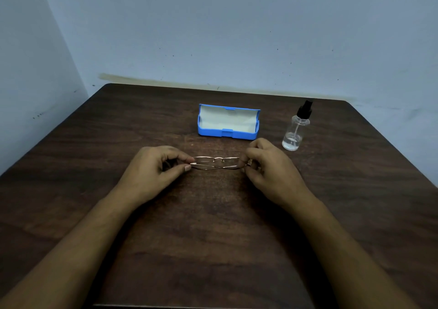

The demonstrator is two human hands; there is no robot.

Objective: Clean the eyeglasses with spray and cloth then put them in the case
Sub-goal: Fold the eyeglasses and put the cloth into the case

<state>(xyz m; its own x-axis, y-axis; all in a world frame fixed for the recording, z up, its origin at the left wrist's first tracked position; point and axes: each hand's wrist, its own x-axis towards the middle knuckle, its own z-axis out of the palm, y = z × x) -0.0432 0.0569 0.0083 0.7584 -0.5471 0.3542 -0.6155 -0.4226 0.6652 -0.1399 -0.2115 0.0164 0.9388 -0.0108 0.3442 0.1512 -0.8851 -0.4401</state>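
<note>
Head view: left hand (151,166) and right hand (267,166) pinch the folded glasses (216,163) with their fingers, one at each end, at mid-tabletop (213,237), just near of the open case (213,132). Bottle (295,131) stands far right. No cloth visible. Cleaning unverifiable; casing evidently remains.

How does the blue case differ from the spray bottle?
The case is opaque blue, low and wide, lying open; the spray bottle is clear with a black nozzle, tall and upright. The case shows a pale lining; the spray bottle holds a little clear liquid. Both rest on the table.
</note>
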